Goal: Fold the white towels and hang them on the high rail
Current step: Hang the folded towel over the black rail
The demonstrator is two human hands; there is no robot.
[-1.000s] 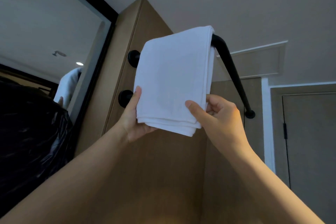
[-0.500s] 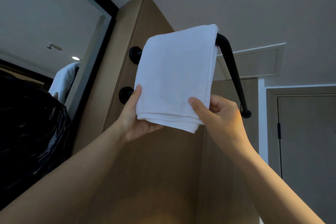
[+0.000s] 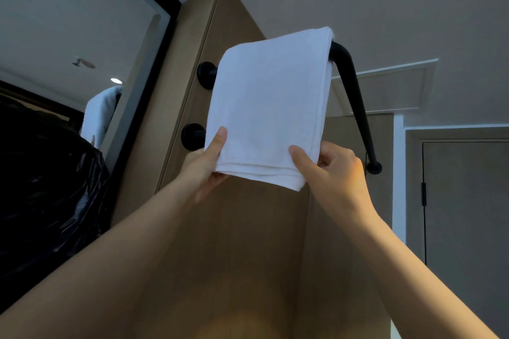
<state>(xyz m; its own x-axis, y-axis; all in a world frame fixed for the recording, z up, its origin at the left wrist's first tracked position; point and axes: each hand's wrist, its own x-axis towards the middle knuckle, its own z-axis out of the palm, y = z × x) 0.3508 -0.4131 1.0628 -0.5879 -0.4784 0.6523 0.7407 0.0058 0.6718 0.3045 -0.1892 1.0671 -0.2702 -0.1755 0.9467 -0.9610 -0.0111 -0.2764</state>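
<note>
Both forearms reach up from the lower edge of the view.

- **Left hand** (image 3: 205, 162): it pinches the lower left corner of the white towel (image 3: 267, 107). The thumb lies flat on the front face, and the fingers are tucked behind, mostly hidden.
- **Right hand** (image 3: 333, 170): it pinches the lower right corner. The thumb is in front and the fingers curl round the back edge.
- **Purpose of the grip (assessment):** holding both bottom corners lets the person draw the layers taut and square the hem, which slopes down toward the right.
- **Towel:** it is folded in several layers and draped over the black high rail (image 3: 349, 82), with its top fold on the bar and its front face hanging free.
- **Rail:** it projects from a wooden cabinet (image 3: 234, 228) on a round mount and bends down at the right to a round end.
- **Lower mount** (image 3: 192, 136): it sits just beside the left hand, the only fitting likely to crowd the work.
- **Surroundings:** a black plastic bag (image 3: 41, 187) fills the left side. Above it a mirror (image 3: 68, 36) reflects a hung towel. A closed door (image 3: 465, 215) stands well apart at right.
</note>
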